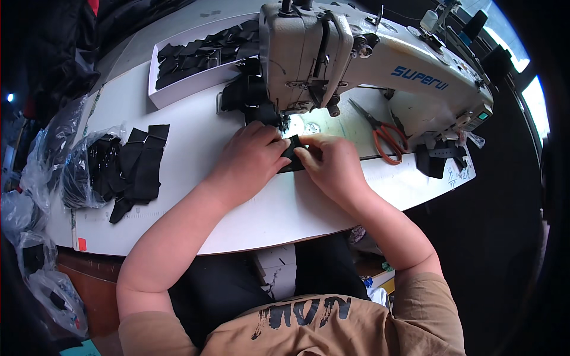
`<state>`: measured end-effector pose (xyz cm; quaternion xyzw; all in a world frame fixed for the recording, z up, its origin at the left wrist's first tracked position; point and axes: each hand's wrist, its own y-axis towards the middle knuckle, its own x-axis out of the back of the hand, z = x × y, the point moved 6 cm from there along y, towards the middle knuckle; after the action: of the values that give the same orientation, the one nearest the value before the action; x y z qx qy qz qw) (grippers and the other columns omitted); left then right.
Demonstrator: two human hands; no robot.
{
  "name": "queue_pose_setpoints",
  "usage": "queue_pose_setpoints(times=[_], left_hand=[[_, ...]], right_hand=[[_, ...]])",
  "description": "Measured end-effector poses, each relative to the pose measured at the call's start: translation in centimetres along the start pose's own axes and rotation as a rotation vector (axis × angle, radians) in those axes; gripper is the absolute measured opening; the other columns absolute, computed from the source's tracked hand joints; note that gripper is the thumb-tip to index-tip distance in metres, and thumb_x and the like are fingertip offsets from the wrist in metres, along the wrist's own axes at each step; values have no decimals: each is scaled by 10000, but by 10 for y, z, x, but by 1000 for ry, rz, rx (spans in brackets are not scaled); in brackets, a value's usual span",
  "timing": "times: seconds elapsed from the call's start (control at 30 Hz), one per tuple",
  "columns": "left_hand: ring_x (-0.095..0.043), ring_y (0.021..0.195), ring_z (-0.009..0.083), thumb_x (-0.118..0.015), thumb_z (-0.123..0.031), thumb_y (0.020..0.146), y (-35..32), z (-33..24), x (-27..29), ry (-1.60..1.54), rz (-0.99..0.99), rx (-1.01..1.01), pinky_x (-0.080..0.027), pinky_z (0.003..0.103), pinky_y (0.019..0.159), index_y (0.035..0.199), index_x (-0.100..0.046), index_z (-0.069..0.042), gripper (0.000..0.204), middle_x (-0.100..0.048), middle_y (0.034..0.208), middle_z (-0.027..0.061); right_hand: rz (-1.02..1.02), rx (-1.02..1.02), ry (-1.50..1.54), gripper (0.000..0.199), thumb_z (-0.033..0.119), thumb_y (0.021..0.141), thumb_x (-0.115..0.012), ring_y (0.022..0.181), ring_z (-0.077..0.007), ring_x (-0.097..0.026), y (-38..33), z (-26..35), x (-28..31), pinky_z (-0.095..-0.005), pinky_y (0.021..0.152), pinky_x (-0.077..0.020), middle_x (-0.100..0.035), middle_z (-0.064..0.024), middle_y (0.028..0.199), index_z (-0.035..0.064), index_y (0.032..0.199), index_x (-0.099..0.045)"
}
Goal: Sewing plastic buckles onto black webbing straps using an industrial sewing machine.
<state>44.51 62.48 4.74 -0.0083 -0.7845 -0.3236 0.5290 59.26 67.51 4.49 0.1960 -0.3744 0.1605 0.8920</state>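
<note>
Just in front of the needle area of a white sewing machine (409, 50), a short black strap piece (291, 153) is pinched between my two hands. My left hand (250, 155) has its fingers closed on the strap's left side, close to the presser foot. From the right, my right hand (333, 165) grips it between thumb and bent forefinger. More black strap (243, 95) with a metal buckle lies behind my left hand, beside the machine head. A small lamp lights the needle plate (311, 127). My fingers partly cover the strap.
A white box (155, 95) of black straps stands behind on the left. Black straps (141, 163) and a clear plastic bag (77, 178) lie on the left of the white table (249, 228). Orange-handled scissors (389, 142) rest right of the needle; another black strap (432, 160) hangs near the right edge.
</note>
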Motion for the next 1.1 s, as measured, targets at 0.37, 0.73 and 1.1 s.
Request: queue_pose_setpoints(times=[0.37, 0.73, 1.1], left_hand=[[-551, 1077, 273, -732, -211, 862, 1, -1, -1, 19, 86, 15, -472, 417, 957, 1082, -692, -40, 281, -604, 1093, 68], [-562, 1034, 270, -748, -183, 823, 3, -3, 2, 45, 41, -18, -473, 418, 939, 1075, -689, -58, 287, -613, 1033, 69], [-596, 991, 286, -775, -130, 782, 3, -5, 8, 92, 13, -62, -504, 415, 887, 1111, -694, -88, 342, -636, 1038, 59]], right_hand=[[-52, 102, -81, 248, 123, 854, -744, 683, -282, -672, -10, 9, 1, -361, 634, -521, -682, -172, 839, 1, 1069, -739], [-83, 357, -319, 153, 88, 871, -671, 682, -330, -636, -19, 21, -12, -428, 596, -511, -617, -128, 828, 40, 1014, -700], [-9, 397, -369, 257, 103, 850, -658, 723, -313, -627, -19, 18, -17, -427, 603, -508, -583, -105, 856, 62, 1104, -664]])
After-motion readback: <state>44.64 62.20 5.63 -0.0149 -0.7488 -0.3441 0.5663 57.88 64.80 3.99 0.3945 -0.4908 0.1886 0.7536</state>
